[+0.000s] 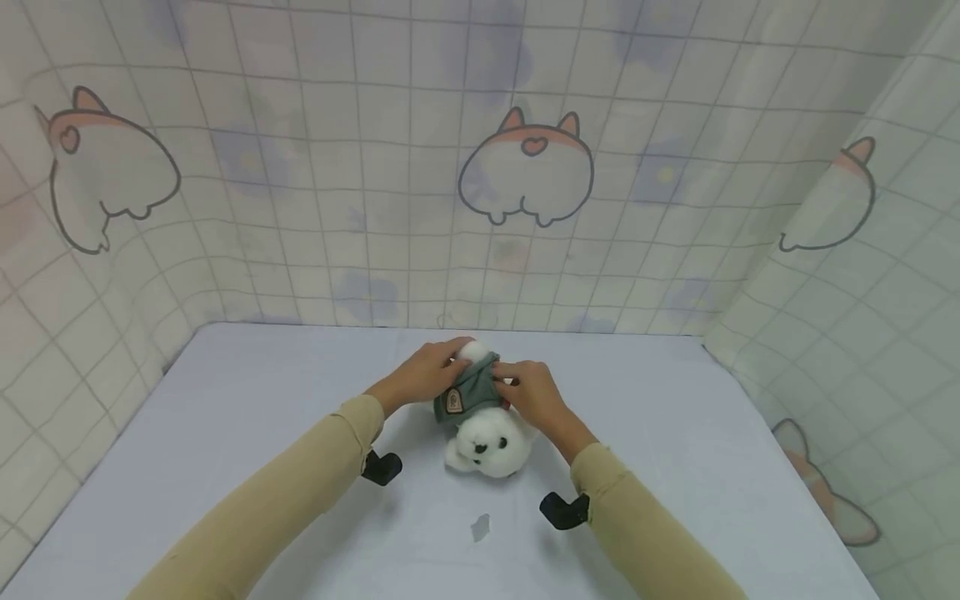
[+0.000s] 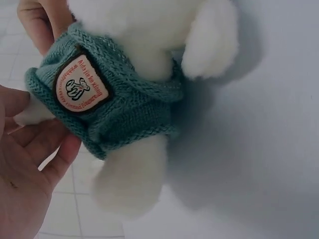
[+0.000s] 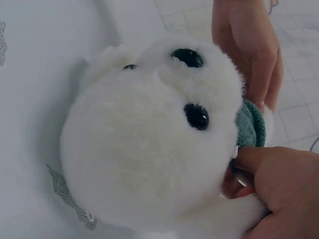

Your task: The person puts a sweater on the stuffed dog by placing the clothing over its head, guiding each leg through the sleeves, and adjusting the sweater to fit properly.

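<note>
A white plush dog [image 1: 495, 442] in a green knitted sweater [image 1: 472, 392] lies on the table, its head toward me. The sweater bears an oval patch [image 2: 79, 84] with a small animal drawing. My left hand [image 1: 431, 371] holds the toy's far end, its thumb and fingers about a white limb [image 2: 37, 112] at the sweater's rolled hem. On the other side, my right hand [image 1: 531, 392] pinches the sweater near the neck, close behind the head [image 3: 134, 134]. Part of its grip is hidden by the toy's fur.
The white table [image 1: 300, 500] carries a small grey mark [image 1: 481, 527] in front of the toy. A checked curtain [image 1: 322, 167] with cartoon animal prints surrounds the table's back and sides. Black wrist mounts [image 1: 382, 468] stick out under both sleeves.
</note>
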`<action>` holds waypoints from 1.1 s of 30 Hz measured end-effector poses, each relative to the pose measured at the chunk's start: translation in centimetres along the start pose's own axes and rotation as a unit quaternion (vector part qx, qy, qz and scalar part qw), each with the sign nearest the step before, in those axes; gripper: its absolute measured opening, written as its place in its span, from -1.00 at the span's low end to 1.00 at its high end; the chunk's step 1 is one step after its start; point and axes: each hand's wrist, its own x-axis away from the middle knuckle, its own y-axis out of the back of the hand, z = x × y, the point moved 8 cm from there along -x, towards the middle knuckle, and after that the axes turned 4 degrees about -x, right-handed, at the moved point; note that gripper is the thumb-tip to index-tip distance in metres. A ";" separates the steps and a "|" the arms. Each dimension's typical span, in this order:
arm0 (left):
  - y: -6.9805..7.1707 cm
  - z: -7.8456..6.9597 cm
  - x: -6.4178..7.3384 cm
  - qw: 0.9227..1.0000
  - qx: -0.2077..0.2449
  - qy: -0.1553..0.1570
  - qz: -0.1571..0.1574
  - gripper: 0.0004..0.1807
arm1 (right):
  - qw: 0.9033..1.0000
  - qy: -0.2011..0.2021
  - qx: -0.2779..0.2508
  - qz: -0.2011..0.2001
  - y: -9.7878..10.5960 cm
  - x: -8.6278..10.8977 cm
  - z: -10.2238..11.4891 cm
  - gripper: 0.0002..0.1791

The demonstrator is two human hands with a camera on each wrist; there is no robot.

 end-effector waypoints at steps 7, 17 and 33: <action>-0.2 0.4 -0.4 0.999 0.020 0.019 0.035 -0.53 | 0.999 -0.044 -0.013 -0.013 0.1 -0.3 -1.0 -0.80; 0.8 0.2 -1.4 0.999 0.023 0.022 -0.014 -0.71 | 0.990 -0.095 -0.098 -0.015 0.1 0.0 -2.1 -0.57; -0.4 1.6 -2.0 0.984 0.148 0.080 -0.060 -0.82 | 0.990 -0.094 -0.101 0.025 0.2 -0.5 -1.8 -0.52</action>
